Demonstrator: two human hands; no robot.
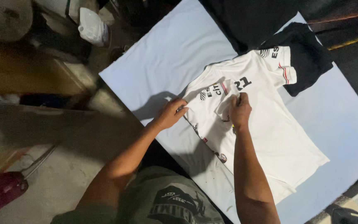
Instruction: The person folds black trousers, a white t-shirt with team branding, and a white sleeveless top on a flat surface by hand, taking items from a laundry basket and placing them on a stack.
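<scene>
We see a white shirt [266, 128] with dark print lying flat on the white table cover [162, 58]. Our left hand [171, 113] pinches its near edge; our right hand [240, 108], fingers curled, grips a fold of the cloth. A black garment [307, 54] lies just beyond.

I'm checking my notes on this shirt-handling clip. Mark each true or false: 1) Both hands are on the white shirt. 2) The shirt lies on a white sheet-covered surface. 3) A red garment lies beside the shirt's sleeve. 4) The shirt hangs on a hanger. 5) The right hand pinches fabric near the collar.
1) True: the left hand and right hand both touch the white shirt.
2) True: it lies on the white surface.
3) False: the garment there is a black garment.
4) False: it lies flat.
5) True.
</scene>
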